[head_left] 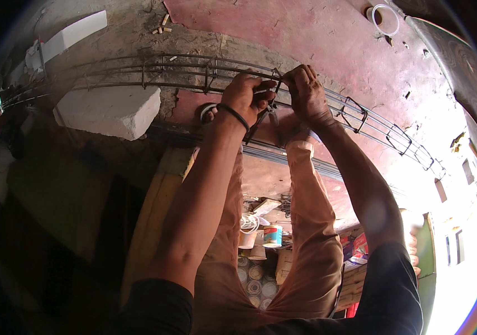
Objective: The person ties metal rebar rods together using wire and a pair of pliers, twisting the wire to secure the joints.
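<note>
A long rebar cage (180, 65) of thin steel rods runs across in front of me, with bent wire stirrups (355, 114) spaced along it. My left hand (245, 96), a black band on its wrist, curls its fingers at a dark stirrup (277, 81) in the middle of the cage. Just right of that stirrup, my right hand (307, 92) is closed over the rods, its fingertips pinched together. Whatever lies between those fingertips is too small to make out. Below the hands, a greyish metal piece (273, 119) shows among dark rods, its kind unclear.
White blocks (113, 110) lie beneath and beyond the cage's left part. More straight rods (327, 167) lie closer to my feet. Between my legs stand cups and a blue-and-red can (272, 236). A clear round container (384, 20) sits at the far right on the reddish floor (305, 33).
</note>
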`<state>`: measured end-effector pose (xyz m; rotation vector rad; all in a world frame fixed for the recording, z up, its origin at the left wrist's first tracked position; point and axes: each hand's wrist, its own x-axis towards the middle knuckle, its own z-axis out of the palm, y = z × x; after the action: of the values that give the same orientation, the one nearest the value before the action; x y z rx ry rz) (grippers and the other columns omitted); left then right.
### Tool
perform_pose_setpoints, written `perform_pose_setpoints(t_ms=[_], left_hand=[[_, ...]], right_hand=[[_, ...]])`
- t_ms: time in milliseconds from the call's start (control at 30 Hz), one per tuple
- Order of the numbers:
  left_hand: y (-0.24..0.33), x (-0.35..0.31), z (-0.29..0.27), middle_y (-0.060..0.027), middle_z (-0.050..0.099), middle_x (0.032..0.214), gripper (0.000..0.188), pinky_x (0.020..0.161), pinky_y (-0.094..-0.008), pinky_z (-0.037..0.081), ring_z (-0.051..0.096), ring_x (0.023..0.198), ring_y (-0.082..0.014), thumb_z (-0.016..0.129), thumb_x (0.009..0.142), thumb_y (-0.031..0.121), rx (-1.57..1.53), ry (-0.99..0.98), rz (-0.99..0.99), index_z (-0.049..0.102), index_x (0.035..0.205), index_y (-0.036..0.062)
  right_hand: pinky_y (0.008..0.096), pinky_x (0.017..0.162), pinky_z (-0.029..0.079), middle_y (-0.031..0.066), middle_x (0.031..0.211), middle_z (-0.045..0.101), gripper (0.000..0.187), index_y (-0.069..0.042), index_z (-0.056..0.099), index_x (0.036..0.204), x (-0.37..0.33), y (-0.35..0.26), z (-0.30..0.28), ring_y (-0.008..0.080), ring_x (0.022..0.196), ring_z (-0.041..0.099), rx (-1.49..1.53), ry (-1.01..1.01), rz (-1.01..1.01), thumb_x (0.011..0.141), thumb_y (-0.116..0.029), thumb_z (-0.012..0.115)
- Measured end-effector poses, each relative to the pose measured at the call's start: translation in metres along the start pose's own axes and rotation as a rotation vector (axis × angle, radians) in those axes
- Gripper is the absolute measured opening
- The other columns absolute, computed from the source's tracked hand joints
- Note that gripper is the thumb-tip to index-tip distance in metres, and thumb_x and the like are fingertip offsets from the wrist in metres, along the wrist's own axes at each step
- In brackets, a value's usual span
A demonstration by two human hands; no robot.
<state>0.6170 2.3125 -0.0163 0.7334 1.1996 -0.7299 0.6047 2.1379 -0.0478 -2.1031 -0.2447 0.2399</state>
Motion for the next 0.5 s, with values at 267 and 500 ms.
perform_pose_setpoints(t_ms=[267,500], left_hand=[[-0.011,-0.008,0.01,-0.0079,0.065,0.086,0.016,0.041,-0.027,0.043,0.068,0.059,-0.0197,0.053,0.095,0.013,0.449,0.074,0.186,0.062,0.099,0.0001],[-0.034,-0.012,0.009,-0.0214,0.061,0.098,0.011,0.075,-0.0491,0.052,0.062,0.086,-0.044,0.055,0.088,0.008,1.435,0.255,0.853,0.061,0.094,0.0008]], right_hand=[[0.0434,0.075,0.047,0.0149,0.089,0.059,0.008,0.0,0.056,0.093,-0.004,0.008,-0.001,0.0361,0.087,0.057,0.019,-0.033,0.012,0.086,-0.001,0.059],[0.0428,0.076,0.048,0.0154,0.09,0.06,0.009,-0.001,0.059,0.093,0.002,0.0,-0.005,0.036,0.088,0.058,-0.093,0.003,0.018,0.087,-0.007,0.062]])
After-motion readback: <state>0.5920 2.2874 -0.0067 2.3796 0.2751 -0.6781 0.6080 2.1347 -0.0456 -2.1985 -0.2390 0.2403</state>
